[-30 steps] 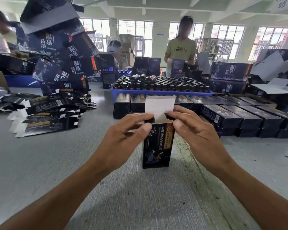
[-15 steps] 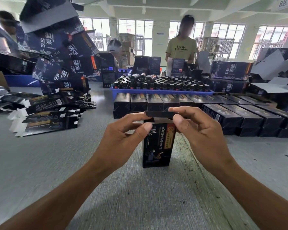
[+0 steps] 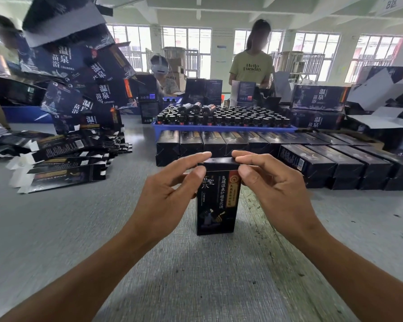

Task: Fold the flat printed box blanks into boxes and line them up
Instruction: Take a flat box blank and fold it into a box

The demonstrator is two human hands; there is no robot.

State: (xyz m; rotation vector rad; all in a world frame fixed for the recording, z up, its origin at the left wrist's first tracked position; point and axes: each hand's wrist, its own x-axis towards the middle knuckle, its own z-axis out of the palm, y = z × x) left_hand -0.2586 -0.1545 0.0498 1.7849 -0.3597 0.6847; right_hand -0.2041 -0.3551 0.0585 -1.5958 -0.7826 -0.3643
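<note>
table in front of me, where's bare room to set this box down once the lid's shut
Bare grey table lies left of the upright box, below the pile of flat blanks. More lies right of it, in front of the rows of finished boxes. The strip behind the hands, up to the finished boxes and the blue bottle tray, is crowded.

A grey table (image 3: 56, 228) is seen bearing one upright box (image 3: 215, 201). Flat blanks (image 3: 63, 159) are piled at left. Folded boxes (image 3: 265, 147) are lined up before a blue tray (image 3: 219, 129).
</note>
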